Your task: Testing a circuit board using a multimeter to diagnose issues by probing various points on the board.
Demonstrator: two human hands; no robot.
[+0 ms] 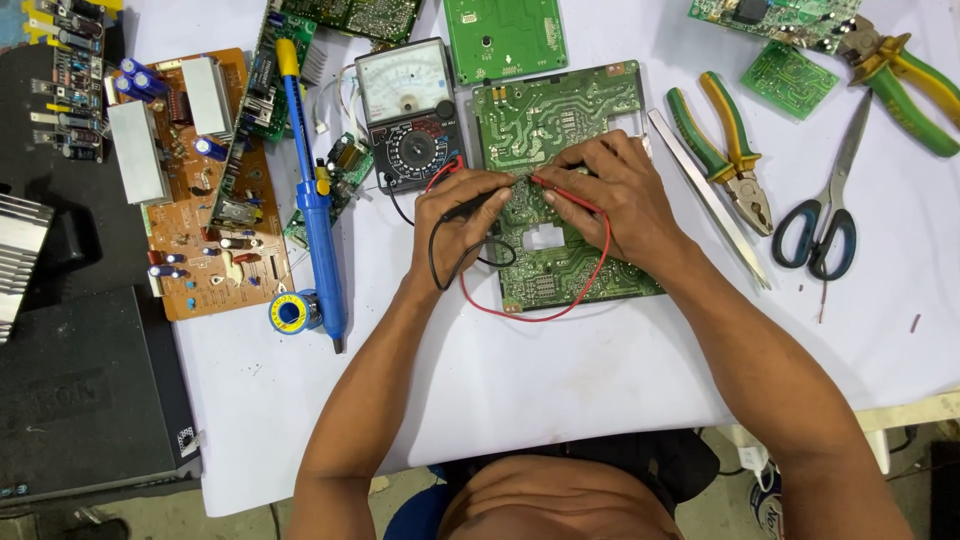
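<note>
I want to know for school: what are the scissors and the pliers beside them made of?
The scissors look like grey metal blades, dull-shiny, with dark blue-black handle loops, probably plastic. The pliers have greyish metal jaws; their green and yellow grips look like a rubbery or plastic coating, smooth and slightly glossy.

Head view, steeply down (close overhead)
</note>
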